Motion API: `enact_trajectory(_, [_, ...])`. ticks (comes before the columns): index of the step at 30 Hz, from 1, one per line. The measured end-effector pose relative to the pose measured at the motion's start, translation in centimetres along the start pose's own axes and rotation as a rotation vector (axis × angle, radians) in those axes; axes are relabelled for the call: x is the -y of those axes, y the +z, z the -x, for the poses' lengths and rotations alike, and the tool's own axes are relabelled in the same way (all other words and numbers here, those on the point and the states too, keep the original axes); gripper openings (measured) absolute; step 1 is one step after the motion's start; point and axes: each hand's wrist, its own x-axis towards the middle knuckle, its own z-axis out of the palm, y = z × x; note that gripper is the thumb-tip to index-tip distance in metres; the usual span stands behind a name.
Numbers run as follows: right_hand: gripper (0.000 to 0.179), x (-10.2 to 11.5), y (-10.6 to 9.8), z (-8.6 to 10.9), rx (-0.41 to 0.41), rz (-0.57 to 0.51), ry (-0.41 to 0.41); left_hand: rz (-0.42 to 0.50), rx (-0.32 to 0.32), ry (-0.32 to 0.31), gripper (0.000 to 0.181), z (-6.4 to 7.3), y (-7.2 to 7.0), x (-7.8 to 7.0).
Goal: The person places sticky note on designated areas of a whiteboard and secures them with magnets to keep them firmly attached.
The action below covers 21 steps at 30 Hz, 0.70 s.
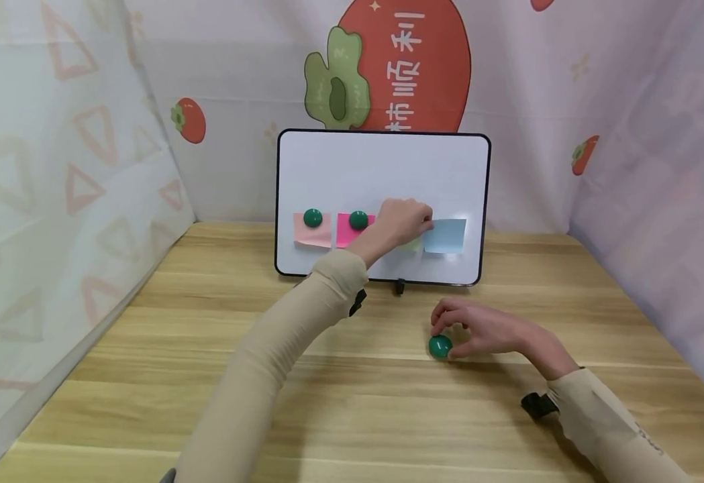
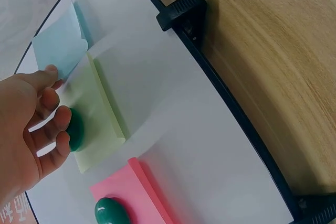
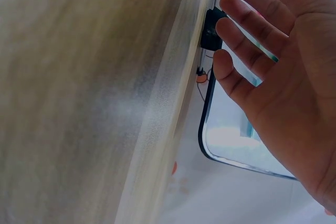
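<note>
My left hand (image 1: 401, 220) is at the whiteboard (image 1: 382, 168), pinching the near corner of a light blue sticky note (image 2: 63, 43) against the board between thumb and finger. Its other fingers curl over a pale green sticky note (image 2: 97, 116), partly hiding the green round magnet (image 2: 77, 129) on it. On the tabletop, my right hand (image 1: 484, 327) pinches another glossy green magnet (image 1: 440, 347) between thumb and fingertips. Only a sliver of that magnet shows in the right wrist view, at the top, by the right hand (image 3: 294, 61).
Further left on the board are a peach sticky note (image 1: 312, 235) and a bright pink one (image 1: 347, 237), each topped by a green magnet. Black feet (image 1: 400, 287) support the board on the wooden table (image 1: 146, 376). Patterned cloth (image 1: 237, 80) hangs behind and at both sides.
</note>
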Motion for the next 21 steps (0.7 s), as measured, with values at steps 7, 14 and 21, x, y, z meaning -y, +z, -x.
enact_trajectory(7, [0.029,0.07,-0.05,-0.08,-0.010,0.011,-0.003,0.039,-0.040,-0.048,0.022,-0.21,-0.09,-0.03])
enact_trajectory(14, [0.029,0.23,0.00,0.00,-0.019,0.013,-0.001,0.024,-0.049,-0.053,0.022,-0.18,0.14,-0.13])
enact_trajectory(21, [0.030,0.28,-0.51,-0.17,-0.065,0.094,-0.025,0.010,-0.059,-0.071,0.022,0.02,0.24,-0.17])
